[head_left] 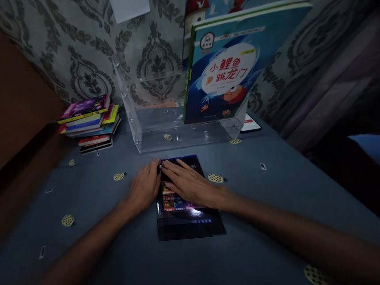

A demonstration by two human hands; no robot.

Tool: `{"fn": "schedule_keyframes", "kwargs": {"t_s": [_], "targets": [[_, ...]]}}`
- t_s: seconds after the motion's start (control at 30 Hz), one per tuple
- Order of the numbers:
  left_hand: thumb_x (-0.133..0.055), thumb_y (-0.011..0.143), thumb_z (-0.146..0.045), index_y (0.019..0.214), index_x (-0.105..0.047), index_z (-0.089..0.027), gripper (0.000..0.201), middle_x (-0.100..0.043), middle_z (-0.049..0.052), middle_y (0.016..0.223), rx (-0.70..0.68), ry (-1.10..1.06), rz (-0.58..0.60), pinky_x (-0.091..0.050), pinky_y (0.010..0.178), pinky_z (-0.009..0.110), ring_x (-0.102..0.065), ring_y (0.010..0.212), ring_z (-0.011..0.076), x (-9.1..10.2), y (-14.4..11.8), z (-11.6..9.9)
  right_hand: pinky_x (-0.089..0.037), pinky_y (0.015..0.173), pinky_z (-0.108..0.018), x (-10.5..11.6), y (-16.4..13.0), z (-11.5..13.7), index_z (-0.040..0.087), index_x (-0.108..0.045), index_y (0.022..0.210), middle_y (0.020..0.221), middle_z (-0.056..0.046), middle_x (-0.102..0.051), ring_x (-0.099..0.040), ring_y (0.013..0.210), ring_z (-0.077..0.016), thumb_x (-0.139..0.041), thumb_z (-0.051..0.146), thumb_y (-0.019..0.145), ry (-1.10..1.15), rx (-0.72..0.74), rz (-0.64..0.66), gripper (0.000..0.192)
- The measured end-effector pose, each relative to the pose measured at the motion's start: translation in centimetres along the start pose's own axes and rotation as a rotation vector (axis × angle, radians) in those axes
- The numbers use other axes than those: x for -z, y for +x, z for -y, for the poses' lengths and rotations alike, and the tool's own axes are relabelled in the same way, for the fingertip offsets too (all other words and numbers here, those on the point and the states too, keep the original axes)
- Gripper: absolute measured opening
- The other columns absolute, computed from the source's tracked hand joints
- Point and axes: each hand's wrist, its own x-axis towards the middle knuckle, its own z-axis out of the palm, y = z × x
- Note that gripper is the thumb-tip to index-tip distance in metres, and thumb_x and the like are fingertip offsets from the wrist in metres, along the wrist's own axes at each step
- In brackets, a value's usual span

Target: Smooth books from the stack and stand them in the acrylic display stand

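A dark book (213,226) with small colour pictures lies flat on the tablecloth, in front of the clear stand. My right hand (193,184) rests flat across the upper part of its cover, fingers stretched out toward the top left. At the book's upper left edge is my left hand (145,186), its fingers extended and held near each other. The fingertips of both hands almost meet near the top left corner. Part of the cover is hidden beneath my right hand.
Behind the book stands a clear acrylic rack (135,129) holding blue picture books (220,77). To the left is a stack of several books (91,120). A white flat object with a dark edge (251,123) lies behind the rack's right side. The blue-grey tablecloth (97,190) has pineapple prints.
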Motion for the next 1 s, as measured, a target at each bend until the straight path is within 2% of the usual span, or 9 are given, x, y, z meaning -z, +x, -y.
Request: {"fn": "schedule_keyframes", "kwargs": {"t_s": [0.23,0.47,0.63,0.87,1.0], "targets": [[-0.041,0.099,-0.016,0.136,-0.042,-0.019,0.038,-0.065,0.012,0.129,0.039,0.069,0.07,-0.049,0.104,0.049,-0.063,0.119,0.026,0.5,0.2,-0.3,-0.031,0.121,-0.058,0.7,-3.0,-2.7,0.018,-0.049,0.147,0.153,-0.014,-0.049,-0.042,0.145,-0.0291,-0.039,0.04,0.103,-0.006,-0.129,-0.068,0.051],[-0.04,0.099,-0.017,0.135,-0.042,-0.017,0.036,-0.065,0.014,0.13,0.021,0.113,0.074,-0.049,0.104,0.049,-0.062,0.12,0.0267,0.6,0.2,-0.5,-0.028,0.12,-0.063,1.4,-5.3,-4.8,0.019,-0.052,0.144,0.151,-0.014,-0.051,-0.046,0.142,-0.0277,-0.035,0.038,0.104,0.101,-0.219,-0.129,0.048],[-0.041,0.099,-0.017,0.135,-0.043,-0.019,0.036,-0.066,0.012,0.128,0.042,0.161,0.093,-0.048,0.105,0.048,-0.064,0.118,0.0254,0.7,0.4,-0.6,-0.03,0.119,-0.061,1.6,-5.1,-6.1,0.024,-0.053,0.142,0.147,-0.011,-0.057,-0.052,0.137,-0.0247,-0.037,0.032,0.104,0.212,-0.206,-0.191,0.043],[-0.037,0.1,-0.017,0.131,-0.047,-0.016,0.032,-0.07,0.015,0.119,0.032,0.279,0.1,-0.051,0.1,0.051,-0.067,0.111,0.028,1.0,2.0,-0.2,-0.03,0.118,-0.063,1.5,-3.1,-8.1,0.027,-0.052,0.143,0.148,-0.007,-0.057,-0.049,0.14,-0.0238,-0.042,0.026,0.101,0.241,-0.178,-0.137,0.043],[-0.036,0.099,-0.014,0.127,-0.052,-0.015,0.032,-0.065,0.019,0.129,-0.023,0.314,0.153,-0.046,0.104,0.056,-0.062,0.122,0.0315,1.4,3.1,0.0,-0.031,0.117,-0.061,1.2,-2.8,-8.7,0.027,-0.054,0.14,0.146,-0.007,-0.059,-0.052,0.137,-0.0235,-0.042,0.024,0.1,0.279,-0.171,-0.203,0.043]]}}
